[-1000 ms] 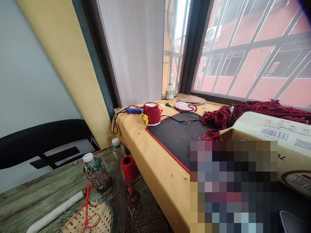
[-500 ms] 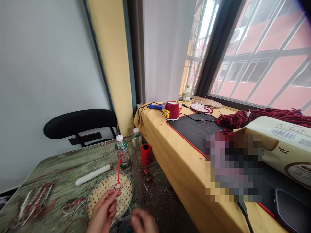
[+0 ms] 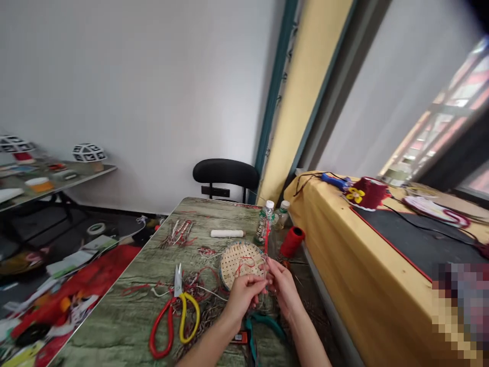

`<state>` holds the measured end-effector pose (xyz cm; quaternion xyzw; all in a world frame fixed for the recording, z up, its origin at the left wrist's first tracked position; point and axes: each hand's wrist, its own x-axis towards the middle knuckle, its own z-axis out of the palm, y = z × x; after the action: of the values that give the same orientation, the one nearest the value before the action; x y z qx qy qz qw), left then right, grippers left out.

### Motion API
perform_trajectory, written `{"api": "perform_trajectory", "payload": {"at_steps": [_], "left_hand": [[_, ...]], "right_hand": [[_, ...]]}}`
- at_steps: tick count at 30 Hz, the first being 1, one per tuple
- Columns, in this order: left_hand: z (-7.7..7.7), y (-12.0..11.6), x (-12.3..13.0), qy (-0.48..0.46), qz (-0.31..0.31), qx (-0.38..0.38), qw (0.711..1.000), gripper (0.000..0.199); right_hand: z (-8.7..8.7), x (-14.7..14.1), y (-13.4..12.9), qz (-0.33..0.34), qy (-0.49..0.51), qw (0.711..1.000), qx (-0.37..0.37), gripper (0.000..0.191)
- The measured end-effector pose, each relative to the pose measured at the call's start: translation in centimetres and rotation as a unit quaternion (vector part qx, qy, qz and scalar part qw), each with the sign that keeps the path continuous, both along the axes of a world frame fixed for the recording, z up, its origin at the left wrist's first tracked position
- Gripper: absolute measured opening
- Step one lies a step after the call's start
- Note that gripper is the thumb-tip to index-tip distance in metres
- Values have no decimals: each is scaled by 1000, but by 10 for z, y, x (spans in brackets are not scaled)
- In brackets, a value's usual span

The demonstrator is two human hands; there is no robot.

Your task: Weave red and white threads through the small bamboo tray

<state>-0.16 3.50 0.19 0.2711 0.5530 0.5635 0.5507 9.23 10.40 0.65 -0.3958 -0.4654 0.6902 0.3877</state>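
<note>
The right hand [image 3: 286, 286] pinches a thin red cord [image 3: 266, 240] that runs toward it from a clear plastic bottle with a white cap [image 3: 262, 227], farther off. Just left of it, the left hand [image 3: 243, 296] has its fingertips closed together; whether they grip cord is too small to tell. Both hands are at the near right side of a round woven bamboo tray [image 3: 231, 261]. Steel scissors with red and yellow handles [image 3: 178, 289] lie left, a red thread spool [image 3: 292, 243] right.

A pale wall [image 3: 153, 102] backs a black chair [image 3: 225, 173]; right, probably a window [image 3: 445, 122].
</note>
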Motion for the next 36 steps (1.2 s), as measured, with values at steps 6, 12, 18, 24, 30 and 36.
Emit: {"api": "perform_trajectory", "payload": {"at_steps": [6, 12, 18, 24, 30, 36], "left_hand": [[-6, -28, -18, 150, 103, 52, 982, 17], [27, 1, -52, 244, 154, 108, 951, 20], [36, 41, -47, 233, 16, 117, 965, 15], [28, 45, -46, 161, 11, 103, 981, 14], [24, 53, -45, 38, 21, 70, 997, 23], [18, 55, -52, -61, 31, 37, 997, 25]], "right_hand": [[12, -10, 1, 19, 1, 1000, 10, 38], [20, -11, -3, 17, -15, 999, 33, 29], [20, -8, 1, -2, -67, 996, 50, 30], [19, -9, 11, -50, -126, 990, 51, 27], [18, -21, 13, -27, -101, 993, 63, 36], [10, -25, 18, 19, -106, 987, 118, 39]]}}
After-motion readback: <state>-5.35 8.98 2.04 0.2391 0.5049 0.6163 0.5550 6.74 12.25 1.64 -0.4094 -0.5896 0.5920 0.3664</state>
